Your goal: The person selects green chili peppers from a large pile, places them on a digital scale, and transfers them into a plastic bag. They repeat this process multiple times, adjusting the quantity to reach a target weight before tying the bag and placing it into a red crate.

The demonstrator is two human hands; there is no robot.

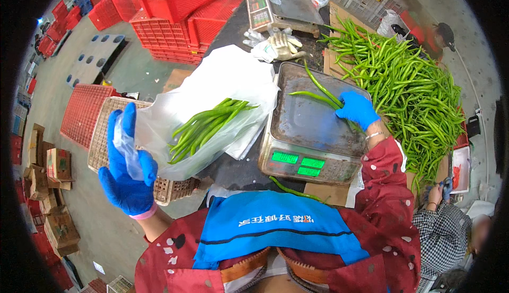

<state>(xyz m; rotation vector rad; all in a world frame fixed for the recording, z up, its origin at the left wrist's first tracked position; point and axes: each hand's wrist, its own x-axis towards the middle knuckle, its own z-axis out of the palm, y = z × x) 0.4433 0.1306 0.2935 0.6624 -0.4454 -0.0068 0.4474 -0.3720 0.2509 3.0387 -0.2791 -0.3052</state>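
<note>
Pepper heap [405, 89]: obstacle beside scale [305, 128]

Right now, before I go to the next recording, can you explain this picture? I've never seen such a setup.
There is no robot: a person works with two blue-gloved hands. The single picture comes from a wide fisheye camera on the person's head, looking down, so straight edges bend near its rim.

The left hand has its fingers spread, with the edge of a clear plastic bag over them; green peppers lie inside. The right hand holds two long peppers over a scale.

The dark table also bears a second scale and pale work gloves. To the right lies a pepper heap.
</note>
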